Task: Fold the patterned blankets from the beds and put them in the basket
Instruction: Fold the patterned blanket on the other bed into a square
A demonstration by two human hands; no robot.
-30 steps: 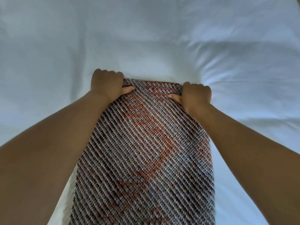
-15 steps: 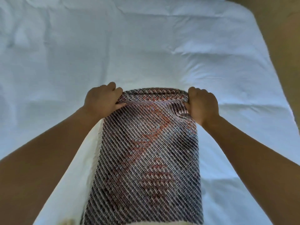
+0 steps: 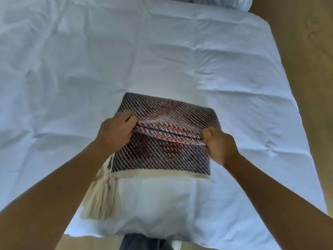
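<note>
A patterned woven blanket, dark with red and white zigzags, lies folded into a small rectangle on the white bed. Its cream fringe and tassel hang at the near left corner. My left hand grips the left end of a folded edge that runs across the middle of the blanket. My right hand grips the right end of the same edge. No basket is in view.
White sheets cover the bed, with a pillow at the far end. A tan floor runs along the bed's right side. The near bed edge and my dark trouser leg show at the bottom.
Both hands have pulled the far folded edge toward me, doubling the long strip over into a shorter rectangle. The view has drawn back, so more of the bed and the floor show.
</note>
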